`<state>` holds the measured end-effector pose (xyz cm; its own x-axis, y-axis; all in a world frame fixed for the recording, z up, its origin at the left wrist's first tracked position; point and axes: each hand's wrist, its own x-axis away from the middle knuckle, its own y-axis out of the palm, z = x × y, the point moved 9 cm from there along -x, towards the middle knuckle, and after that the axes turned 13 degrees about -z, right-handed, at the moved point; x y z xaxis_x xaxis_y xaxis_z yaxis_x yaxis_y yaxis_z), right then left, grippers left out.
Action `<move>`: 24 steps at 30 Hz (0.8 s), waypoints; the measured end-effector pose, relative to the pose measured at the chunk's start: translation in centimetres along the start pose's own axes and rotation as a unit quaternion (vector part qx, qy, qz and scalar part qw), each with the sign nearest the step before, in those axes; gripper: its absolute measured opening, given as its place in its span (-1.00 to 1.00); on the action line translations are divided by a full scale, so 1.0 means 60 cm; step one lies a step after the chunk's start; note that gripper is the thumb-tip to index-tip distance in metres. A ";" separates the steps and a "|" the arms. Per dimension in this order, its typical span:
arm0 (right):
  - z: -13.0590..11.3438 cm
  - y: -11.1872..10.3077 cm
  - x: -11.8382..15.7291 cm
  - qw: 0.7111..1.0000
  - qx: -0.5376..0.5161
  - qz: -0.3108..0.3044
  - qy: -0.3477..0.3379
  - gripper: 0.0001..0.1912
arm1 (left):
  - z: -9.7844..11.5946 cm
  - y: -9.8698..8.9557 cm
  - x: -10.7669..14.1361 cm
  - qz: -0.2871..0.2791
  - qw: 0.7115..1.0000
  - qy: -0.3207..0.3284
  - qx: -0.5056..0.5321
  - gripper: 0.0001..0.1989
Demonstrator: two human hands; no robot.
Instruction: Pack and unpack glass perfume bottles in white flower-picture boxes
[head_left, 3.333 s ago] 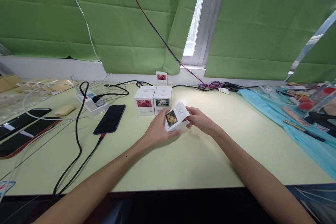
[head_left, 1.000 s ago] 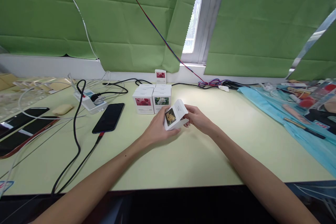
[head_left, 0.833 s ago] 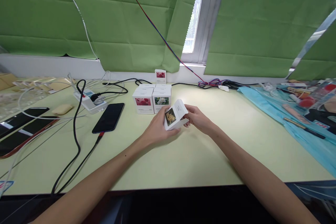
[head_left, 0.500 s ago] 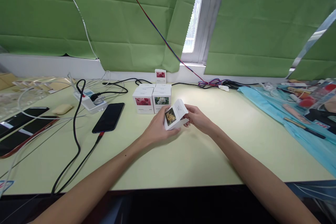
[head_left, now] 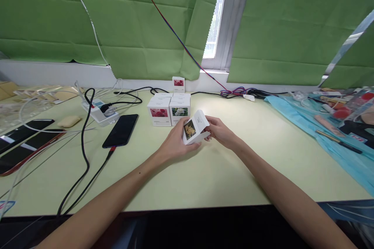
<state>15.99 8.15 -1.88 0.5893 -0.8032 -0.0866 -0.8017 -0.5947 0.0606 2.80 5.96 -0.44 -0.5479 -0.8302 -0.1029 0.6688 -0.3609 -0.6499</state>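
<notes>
My left hand is wrapped round a small white cardboard box with a picture of yellow flowers, tilted above the table. At the box's right end, where a flap stands out, my right hand has its fingers closed against the end. Part of those fingers is hidden by the flap, so whether they pinch the flap or something inside is unclear. Just behind the left hand stand several white boxes in a block, among them one with pink flowers and one with a white flower.
A black phone on a charging cable lies to the left, beside a white power strip. More phones are at far left. Another small box stands at the wall. Blue plastic sheeting with clutter lies at right.
</notes>
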 end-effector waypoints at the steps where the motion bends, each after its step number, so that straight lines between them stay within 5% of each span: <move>1: 0.000 0.000 0.000 1.000 0.000 -0.001 -0.001 -0.83 | 0.000 0.000 0.000 -0.001 1.000 0.000 0.001 -0.22; 18: -0.011 -0.001 0.005 0.999 0.030 0.019 -0.028 -0.66 | -0.011 -0.001 -0.003 0.013 1.000 -0.004 -0.008 -0.20; 24: -0.006 -0.003 0.001 0.998 0.047 0.022 -0.027 -0.76 | -0.011 0.001 -0.003 0.011 1.000 -0.002 -0.021 -0.18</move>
<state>16.19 8.18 -1.52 0.5492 -0.8240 -0.1398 -0.8340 -0.5511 -0.0276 2.62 6.35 -0.93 -0.5306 -0.8398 -0.1150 0.6590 -0.3234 -0.6790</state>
